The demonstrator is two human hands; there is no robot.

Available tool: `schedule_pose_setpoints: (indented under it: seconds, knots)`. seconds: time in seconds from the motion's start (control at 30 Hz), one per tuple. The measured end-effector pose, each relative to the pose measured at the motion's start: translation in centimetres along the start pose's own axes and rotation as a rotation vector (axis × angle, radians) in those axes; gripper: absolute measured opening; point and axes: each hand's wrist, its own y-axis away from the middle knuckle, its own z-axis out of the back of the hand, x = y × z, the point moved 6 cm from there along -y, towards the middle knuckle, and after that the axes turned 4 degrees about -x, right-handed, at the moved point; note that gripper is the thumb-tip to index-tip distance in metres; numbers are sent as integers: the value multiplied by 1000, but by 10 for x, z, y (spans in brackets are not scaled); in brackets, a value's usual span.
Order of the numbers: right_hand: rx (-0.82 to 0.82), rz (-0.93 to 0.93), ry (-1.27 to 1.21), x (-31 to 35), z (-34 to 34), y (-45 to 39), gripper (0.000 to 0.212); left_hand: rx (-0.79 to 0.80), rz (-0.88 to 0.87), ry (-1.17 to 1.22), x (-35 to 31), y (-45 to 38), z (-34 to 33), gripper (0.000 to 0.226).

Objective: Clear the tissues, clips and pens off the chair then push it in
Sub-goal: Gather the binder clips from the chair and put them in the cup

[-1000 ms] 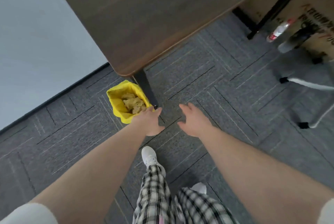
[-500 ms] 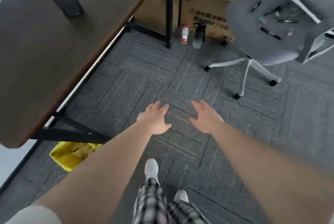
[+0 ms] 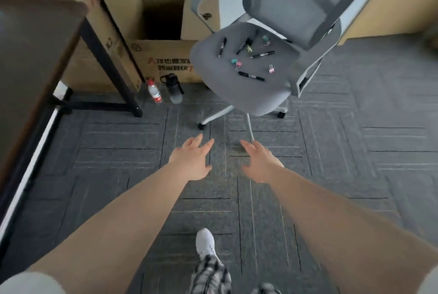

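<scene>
- The grey carpet floor (image 3: 355, 151) fills most of the view, laid in square tiles.
- A dark tabletop (image 3: 30, 61) runs down the left edge on black legs, well apart from the chair.
- Cardboard boxes (image 3: 163, 56) stand at the back, one of them open at the top, just behind the chair.
- The grey office chair (image 3: 248, 89) stands on its white wheeled base, ahead and a little right of the hands, its seat facing the person.
- The left hand (image 3: 192, 161) and right hand (image 3: 260, 163) reach forward side by side over the floor, short of the chair; the fingers of both are spread loosely and hold nothing.
- A dark flask (image 3: 174, 89) and a small water bottle (image 3: 154, 91) stand together on the floor by the box.
- Black pens (image 3: 251, 76) lie scattered across the seat.
- Small coloured clips (image 3: 236, 63) lie among the pens, one pink one (image 3: 271, 69) near the right side of the seat.
</scene>
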Motion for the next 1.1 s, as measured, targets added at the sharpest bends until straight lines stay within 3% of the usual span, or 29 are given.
schedule_pose_setpoints:
  seconds: [0.27, 0.73, 1.1]
  knots:
    - [-92, -125, -146, -37, 82, -90, 71, 35, -82, -130, -13, -124, 73, 71]
    - [-95, -174, -371, -96, 163, -306, 64, -41, -31, -42, -52, -355, 156, 63]
    - [-141, -405, -235, -127, 181, -410, 47, -64, 74, 122, -31, -477, 157, 52]
